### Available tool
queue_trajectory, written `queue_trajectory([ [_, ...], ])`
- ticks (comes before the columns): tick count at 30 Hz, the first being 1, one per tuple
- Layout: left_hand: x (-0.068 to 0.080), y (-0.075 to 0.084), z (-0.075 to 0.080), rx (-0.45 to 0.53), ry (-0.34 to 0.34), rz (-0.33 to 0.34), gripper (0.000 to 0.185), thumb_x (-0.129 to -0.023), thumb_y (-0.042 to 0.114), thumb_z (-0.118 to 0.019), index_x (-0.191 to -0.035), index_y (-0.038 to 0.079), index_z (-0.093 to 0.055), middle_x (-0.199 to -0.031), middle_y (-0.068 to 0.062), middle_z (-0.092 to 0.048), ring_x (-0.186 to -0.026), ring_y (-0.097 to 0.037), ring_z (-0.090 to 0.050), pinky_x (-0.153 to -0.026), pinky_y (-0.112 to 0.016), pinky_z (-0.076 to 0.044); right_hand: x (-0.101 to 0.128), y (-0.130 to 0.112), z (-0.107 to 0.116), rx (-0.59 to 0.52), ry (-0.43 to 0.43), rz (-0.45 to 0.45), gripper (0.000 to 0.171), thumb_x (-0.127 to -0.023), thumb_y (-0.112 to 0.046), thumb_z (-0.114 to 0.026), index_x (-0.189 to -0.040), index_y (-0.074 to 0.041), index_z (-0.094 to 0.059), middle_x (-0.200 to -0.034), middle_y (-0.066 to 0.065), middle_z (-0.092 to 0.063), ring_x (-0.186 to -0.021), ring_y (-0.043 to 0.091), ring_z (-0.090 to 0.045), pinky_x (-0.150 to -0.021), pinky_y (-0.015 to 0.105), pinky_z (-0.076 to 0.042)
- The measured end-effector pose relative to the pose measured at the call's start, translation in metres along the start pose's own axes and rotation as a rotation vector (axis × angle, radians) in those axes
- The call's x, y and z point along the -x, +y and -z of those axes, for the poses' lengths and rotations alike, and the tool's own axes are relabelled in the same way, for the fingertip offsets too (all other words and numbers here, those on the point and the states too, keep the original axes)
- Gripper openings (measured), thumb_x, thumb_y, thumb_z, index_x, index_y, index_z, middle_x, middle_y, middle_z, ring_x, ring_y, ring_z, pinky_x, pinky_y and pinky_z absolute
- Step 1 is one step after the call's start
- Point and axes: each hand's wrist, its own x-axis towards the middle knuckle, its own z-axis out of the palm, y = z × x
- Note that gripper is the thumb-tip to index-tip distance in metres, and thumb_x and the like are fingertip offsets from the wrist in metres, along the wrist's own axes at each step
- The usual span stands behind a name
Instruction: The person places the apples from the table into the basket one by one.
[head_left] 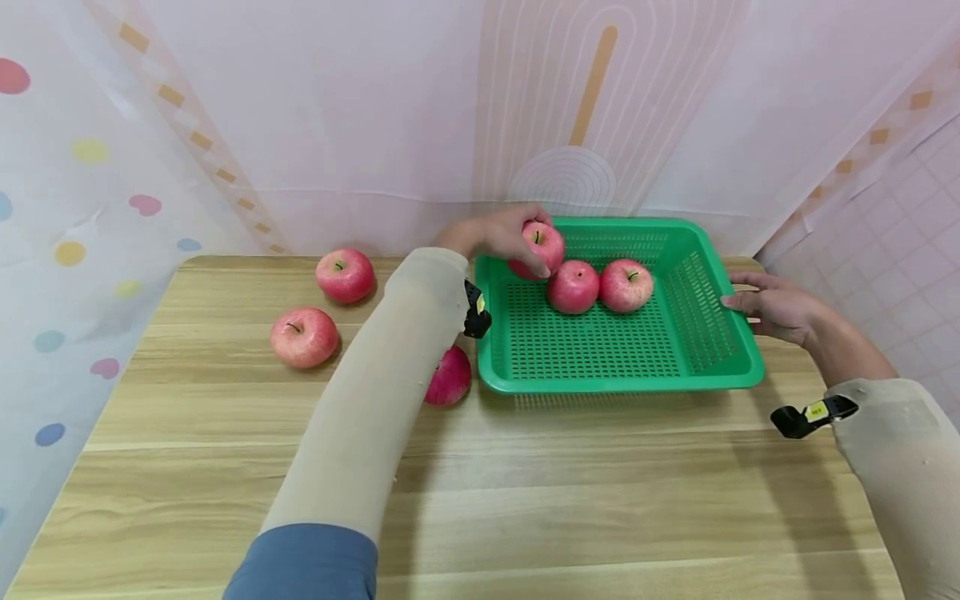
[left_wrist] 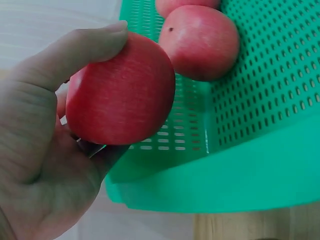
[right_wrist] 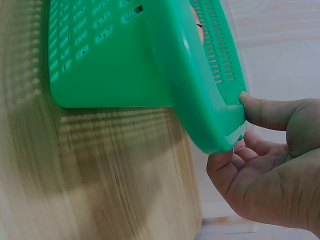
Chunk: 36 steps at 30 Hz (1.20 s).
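Observation:
A green plastic basket [head_left: 600,385] with slotted sides stands at the back of the wooden table. My left hand [head_left: 501,235] grips a red apple [head_left: 546,243] over the basket's back left corner; in the left wrist view its thumb lies along the top of the apple [left_wrist: 122,92]. Two more apples rest inside the basket, one with a dark spot [head_left: 573,287] and one paler, stem up [head_left: 627,286]. At the basket's right rim, my right hand [head_left: 780,308] pinches the edge, thumb on top and fingers beneath, as the right wrist view shows [right_wrist: 270,160].
Left of the basket, two apples lie on the table, one farther back [head_left: 345,275] and one nearer [head_left: 303,337]. A darker red apple [head_left: 450,377] is partly hidden by my left forearm. Behind the table [head_left: 562,500] hangs a patterned cloth [head_left: 337,108].

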Motion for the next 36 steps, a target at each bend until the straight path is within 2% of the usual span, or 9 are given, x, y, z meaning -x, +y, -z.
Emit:
queue_trajectory([
  [7, -0.005, -0.005, -0.009, -0.04, -0.006, 0.007, 0.064, -0.084, 0.017, -0.08, -0.139, 0.009, -0.047, -0.132, -0.01, -0.054, -0.118, -0.023, -0.052, -0.094, -0.034, -0.052, 0.0, 0.001, 0.001, 0.008, -0.001, -0.007, 0.047, -0.109, -0.012, -0.046, -0.15, -0.001, -0.025, -0.099, -0.012, -0.062, -0.091, 0.004, -0.063, -0.081, 0.028, -0.056],
  [13, -0.008, -0.006, -0.018, -0.158, -0.027, 0.041, 0.067, -0.084, 0.016, -0.08, -0.141, 0.009, -0.046, -0.134, -0.009, -0.053, -0.119, -0.022, -0.05, -0.096, -0.033, -0.05, 0.0, 0.003, 0.001, -0.003, -0.006, -0.006, 0.042, -0.109, -0.012, -0.046, -0.148, -0.005, -0.029, -0.099, -0.013, -0.063, -0.091, 0.004, -0.063, -0.081, 0.028, -0.056],
  [19, -0.009, -0.006, -0.021, -0.224, -0.021, 0.062, 0.065, -0.084, 0.015, -0.079, -0.14, 0.011, -0.047, -0.136, -0.008, -0.052, -0.121, -0.022, -0.048, -0.097, -0.034, -0.049, 0.001, 0.003, 0.001, -0.015, -0.002, -0.006, 0.038, -0.109, -0.012, -0.046, -0.144, -0.008, -0.033, -0.098, -0.013, -0.063, -0.09, 0.004, -0.063, -0.08, 0.028, -0.056],
  [27, -0.011, -0.004, -0.024, -0.32, -0.035, 0.087, 0.067, -0.084, 0.019, -0.082, -0.141, 0.015, -0.046, -0.138, -0.006, -0.05, -0.124, -0.022, -0.045, -0.098, -0.036, -0.048, 0.002, 0.002, 0.002, 0.002, -0.004, -0.01, 0.046, -0.109, -0.012, -0.045, -0.15, -0.002, -0.026, -0.099, -0.012, -0.062, -0.091, 0.004, -0.063, -0.081, 0.028, -0.056],
  [32, -0.01, -0.004, -0.025, -0.363, -0.028, 0.067, 0.068, -0.085, 0.021, -0.083, -0.142, 0.012, -0.048, -0.138, -0.008, -0.049, -0.124, -0.023, -0.044, -0.097, -0.036, -0.049, 0.002, 0.001, 0.002, 0.012, -0.008, -0.012, 0.049, -0.11, -0.012, -0.045, -0.152, 0.0, -0.023, -0.1, -0.012, -0.062, -0.091, 0.004, -0.063, -0.081, 0.029, -0.056],
  [36, -0.009, -0.003, -0.027, -0.405, -0.023, 0.067, 0.071, -0.085, 0.022, -0.083, -0.145, 0.01, -0.048, -0.143, -0.009, -0.047, -0.127, -0.023, -0.044, -0.102, -0.037, -0.047, 0.002, 0.001, 0.003, 0.015, -0.009, -0.014, 0.05, -0.11, -0.012, -0.045, -0.152, 0.001, -0.022, -0.1, -0.012, -0.062, -0.09, 0.005, -0.064, -0.081, 0.029, -0.056],
])
